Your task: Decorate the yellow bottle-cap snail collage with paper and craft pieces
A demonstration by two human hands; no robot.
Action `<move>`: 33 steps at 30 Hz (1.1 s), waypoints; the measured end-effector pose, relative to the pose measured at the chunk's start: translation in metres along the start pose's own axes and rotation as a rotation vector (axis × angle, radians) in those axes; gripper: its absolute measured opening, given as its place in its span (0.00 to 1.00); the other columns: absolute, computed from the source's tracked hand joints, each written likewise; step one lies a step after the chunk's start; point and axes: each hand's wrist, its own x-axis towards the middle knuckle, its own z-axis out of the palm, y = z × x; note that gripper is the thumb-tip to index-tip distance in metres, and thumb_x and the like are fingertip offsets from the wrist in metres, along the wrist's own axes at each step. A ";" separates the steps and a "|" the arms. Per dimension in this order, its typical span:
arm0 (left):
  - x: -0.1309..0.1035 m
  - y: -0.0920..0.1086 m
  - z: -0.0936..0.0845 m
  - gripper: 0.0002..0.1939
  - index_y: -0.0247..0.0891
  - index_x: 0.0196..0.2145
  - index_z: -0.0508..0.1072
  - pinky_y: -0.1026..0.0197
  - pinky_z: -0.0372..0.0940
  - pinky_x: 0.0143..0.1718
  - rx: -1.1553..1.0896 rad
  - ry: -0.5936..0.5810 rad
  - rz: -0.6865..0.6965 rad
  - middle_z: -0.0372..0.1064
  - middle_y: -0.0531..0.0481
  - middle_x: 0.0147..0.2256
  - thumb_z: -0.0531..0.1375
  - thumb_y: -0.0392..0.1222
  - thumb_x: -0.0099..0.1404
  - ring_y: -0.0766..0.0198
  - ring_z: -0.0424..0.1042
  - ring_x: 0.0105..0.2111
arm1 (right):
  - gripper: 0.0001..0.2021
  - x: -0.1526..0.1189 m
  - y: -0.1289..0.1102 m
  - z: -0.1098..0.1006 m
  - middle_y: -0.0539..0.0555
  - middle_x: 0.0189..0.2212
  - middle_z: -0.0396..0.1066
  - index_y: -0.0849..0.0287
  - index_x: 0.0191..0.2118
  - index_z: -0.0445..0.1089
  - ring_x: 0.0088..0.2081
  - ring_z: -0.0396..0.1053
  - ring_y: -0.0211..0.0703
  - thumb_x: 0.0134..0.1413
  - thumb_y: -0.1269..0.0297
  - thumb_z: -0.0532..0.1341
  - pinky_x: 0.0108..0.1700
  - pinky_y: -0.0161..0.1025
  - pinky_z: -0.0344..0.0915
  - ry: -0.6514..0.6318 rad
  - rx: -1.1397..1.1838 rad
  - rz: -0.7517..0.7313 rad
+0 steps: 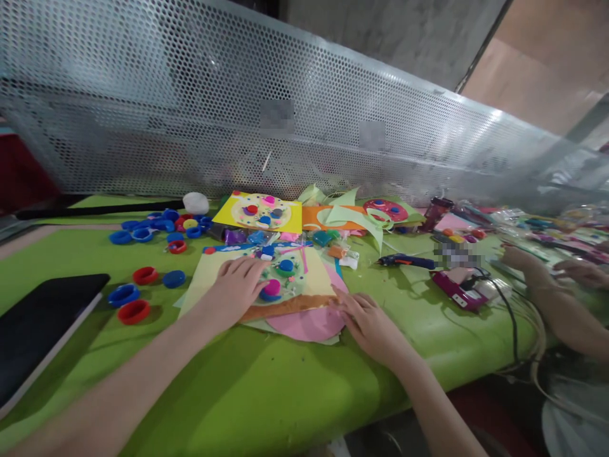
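Observation:
A pale yellow sheet [204, 276] lies on the green table, bearing a light round piece with blue and pink caps and small beads. A brown strip [290, 306] runs along its lower edge, and a pink round sheet [309, 325] shows beneath. My left hand [241, 285] lies over the left part of the sheet, near the pink cap [273, 288], its fingers slightly curled and partly hidden. My right hand [364, 317] touches the right end of the brown strip with its fingertips; whether it pinches the strip is unclear.
Red and blue caps [134, 311] and a black tablet-like object [45, 324] are at the left. Behind stands a yellow card [228, 216] before a perforated metal screen [304, 120]. A glue gun [406, 261], a magenta device [459, 292] and another person's arms [552, 304] are at the right.

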 end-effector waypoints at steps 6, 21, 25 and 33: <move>0.003 -0.034 0.006 0.24 0.34 0.54 0.59 0.45 0.52 0.52 -0.023 0.023 -0.091 0.62 0.38 0.52 0.41 0.50 0.67 0.49 0.58 0.54 | 0.17 0.011 0.011 -0.018 0.56 0.52 0.65 0.57 0.54 0.61 0.50 0.64 0.49 0.63 0.69 0.44 0.49 0.50 0.63 0.081 0.012 0.017; 0.005 -0.053 0.033 0.33 0.33 0.60 0.51 0.35 0.39 0.56 -0.091 -0.184 -0.295 0.48 0.37 0.61 0.36 0.55 0.64 0.49 0.43 0.62 | 0.25 -0.006 0.016 -0.005 0.59 0.46 0.70 0.60 0.63 0.47 0.47 0.67 0.50 0.60 0.72 0.46 0.50 0.53 0.63 0.027 -0.236 -0.103; 0.005 -0.054 0.033 0.33 0.35 0.60 0.52 0.38 0.39 0.57 -0.094 -0.188 -0.275 0.50 0.39 0.61 0.37 0.56 0.63 0.50 0.43 0.62 | 0.25 -0.004 0.025 -0.007 0.58 0.45 0.71 0.58 0.64 0.46 0.47 0.67 0.51 0.62 0.68 0.46 0.46 0.51 0.66 0.000 -0.185 -0.005; 0.005 -0.053 0.032 0.32 0.32 0.59 0.53 0.40 0.40 0.57 -0.083 -0.173 -0.255 0.53 0.37 0.59 0.37 0.54 0.64 0.50 0.46 0.61 | 0.27 0.022 0.006 -0.010 0.58 0.54 0.64 0.56 0.65 0.41 0.53 0.63 0.50 0.62 0.70 0.45 0.52 0.53 0.62 0.013 -0.107 -0.069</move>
